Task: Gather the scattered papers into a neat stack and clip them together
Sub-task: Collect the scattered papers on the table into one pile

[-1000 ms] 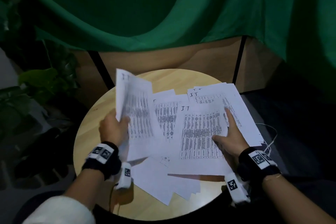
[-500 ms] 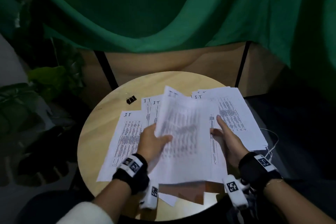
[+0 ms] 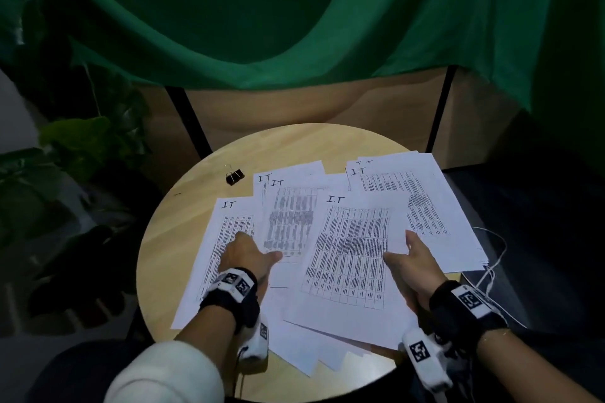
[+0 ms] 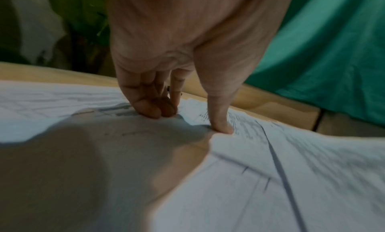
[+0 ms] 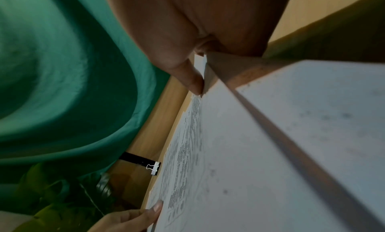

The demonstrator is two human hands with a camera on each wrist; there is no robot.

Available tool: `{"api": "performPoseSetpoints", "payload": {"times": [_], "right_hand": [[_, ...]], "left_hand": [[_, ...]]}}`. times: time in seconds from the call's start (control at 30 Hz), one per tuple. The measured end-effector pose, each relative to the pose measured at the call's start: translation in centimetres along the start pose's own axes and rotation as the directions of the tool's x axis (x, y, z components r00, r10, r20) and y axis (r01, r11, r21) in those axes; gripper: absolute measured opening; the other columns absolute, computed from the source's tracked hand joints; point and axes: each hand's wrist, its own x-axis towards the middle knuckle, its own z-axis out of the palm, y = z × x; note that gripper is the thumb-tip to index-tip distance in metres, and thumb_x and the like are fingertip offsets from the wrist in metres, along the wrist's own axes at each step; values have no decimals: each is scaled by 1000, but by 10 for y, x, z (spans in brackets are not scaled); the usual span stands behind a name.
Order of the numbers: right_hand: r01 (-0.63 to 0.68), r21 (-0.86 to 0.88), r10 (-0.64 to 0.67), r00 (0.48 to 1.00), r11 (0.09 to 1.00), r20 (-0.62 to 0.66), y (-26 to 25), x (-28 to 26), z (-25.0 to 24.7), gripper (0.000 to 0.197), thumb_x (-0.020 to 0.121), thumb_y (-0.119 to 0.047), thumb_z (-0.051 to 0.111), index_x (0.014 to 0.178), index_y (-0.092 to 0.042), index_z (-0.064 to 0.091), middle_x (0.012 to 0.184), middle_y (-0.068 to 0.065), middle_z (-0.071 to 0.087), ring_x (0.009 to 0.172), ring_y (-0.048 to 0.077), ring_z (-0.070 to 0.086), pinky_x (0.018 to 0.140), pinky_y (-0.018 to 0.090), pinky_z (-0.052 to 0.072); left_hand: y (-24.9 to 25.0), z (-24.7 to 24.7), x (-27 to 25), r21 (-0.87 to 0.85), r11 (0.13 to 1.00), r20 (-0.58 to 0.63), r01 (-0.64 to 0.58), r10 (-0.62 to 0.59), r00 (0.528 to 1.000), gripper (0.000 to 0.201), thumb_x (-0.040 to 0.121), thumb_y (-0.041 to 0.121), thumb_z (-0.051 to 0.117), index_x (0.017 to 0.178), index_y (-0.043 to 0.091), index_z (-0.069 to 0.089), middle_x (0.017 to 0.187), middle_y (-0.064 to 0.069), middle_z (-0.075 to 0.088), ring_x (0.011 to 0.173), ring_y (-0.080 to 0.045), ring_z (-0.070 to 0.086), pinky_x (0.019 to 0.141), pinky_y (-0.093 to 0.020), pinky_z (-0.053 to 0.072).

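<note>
With both the left hand (image 3: 244,257) and right hand (image 3: 414,267) flat-fingered, each grip holding nothing, sweep the papers (image 3: 347,258) inward across the desk (image 3: 170,229), keeping edges square.

A green cloth (image 3: 294,10) hangs behind the round wooden table (image 3: 294,147), with leafy plants (image 3: 75,147) at the left.

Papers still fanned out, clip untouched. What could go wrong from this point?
The sheets on the right overhang the table's edge, so sweeping them inward could knock some off. Both the left hand and right hand press flat on overlapping papers, so sliding may crease or skew them. The binder clip lies apart at the far left; reaching for it may loosen the stack.
</note>
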Motion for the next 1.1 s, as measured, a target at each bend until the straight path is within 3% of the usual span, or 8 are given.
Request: {"api": "performPoseSetpoints", "payload": {"times": [0.1, 0.17, 0.23, 0.33, 0.53, 0.67, 0.87, 1.1], "right_hand": [[36, -6, -35, 998, 999, 55, -7, -9, 4, 73, 101, -10, 55, 158, -43, 24, 97, 34, 68, 38, 24, 51, 39, 27, 42], [109, 20, -110, 993, 994, 53, -6, -7, 5, 81, 98, -2, 57, 153, -52, 27, 145, 26, 56, 97, 41, 74, 77, 57, 62], [178, -17, -177, 983, 984, 48, -10, -12, 6, 93, 97, 4, 57, 157, -56, 18, 167, -3, 25, 149, 24, 38, 118, 55, 37], [232, -69, -227, 971, 970, 68, -14, -15, 6, 83, 99, 6, 52, 160, -43, 26, 160, -21, 25, 145, 3, 24, 117, 39, 29], [123, 75, -126, 991, 990, 43, -4, -16, 18, 55, 95, 13, 38, 120, -20, 73, 152, 6, 55, 153, 18, 34, 126, 41, 22], [120, 214, -143, 985, 970, 97, -26, -33, 24, 31, 107, -13, 51, 131, -7, 69, 151, 9, 56, 148, 19, 42, 113, 29, 35], [-33, 223, -22, 970, 974, 243, -51, -41, 25, 90, 73, -87, 59, 130, -19, 73, 158, 0, 49, 153, 19, 35, 123, 47, 27], [-1, 250, -22, 996, 968, 88, -26, -25, 32, 64, 79, -13, 84, 138, -8, 59, 141, 13, 65, 127, 25, 65, 92, 30, 59]], "left_hand": [[-8, -15, 11, -72, 996, 82, 44, -38, 996, 70, 78, 41, 98, 125, 1, 66, 122, -18, 75, 108, -39, 74, 81, -39, 62], [-16, -21, 13, -82, 996, 108, 30, -21, 994, 55, 81, 34, 97, 116, 1, 71, 119, -20, 76, 106, -38, 75, 79, -35, 58], [-25, -24, 13, -114, 994, 49, 3, 2, 999, 42, 88, 33, 88, 116, 7, 70, 121, -16, 75, 107, -37, 73, 86, -35, 59], [-27, -43, 6, -168, 983, -118, -76, 57, 991, 19, 93, 30, 76, 105, 18, 68, 107, -12, 77, 93, -36, 74, 77, -39, 60], [-23, -114, -16, -563, 684, -521, -464, 142, 842, 13, 96, 9, 80, 98, 10, 66, 79, -1, 71, 63, -6, 66, 60, -27, 51], [-25, -130, -35, -760, 444, -458, -475, 152, 876, 8, 99, 15, 79, 106, 12, 76, 85, 1, 77, 69, -1, 70, 66, -24, 57], [-21, -52, -73, -724, 561, -242, -402, 340, 909, 11, 103, 18, 77, 112, 13, 80, 101, 1, 85, 90, -12, 83, 76, -35, 68], [-25, 24, -88, -591, 718, -117, -367, 374, 920, 17, 103, 28, 77, 111, 15, 71, 72, 6, 58, 64, -7, 54, 56, -21, 43]]}}
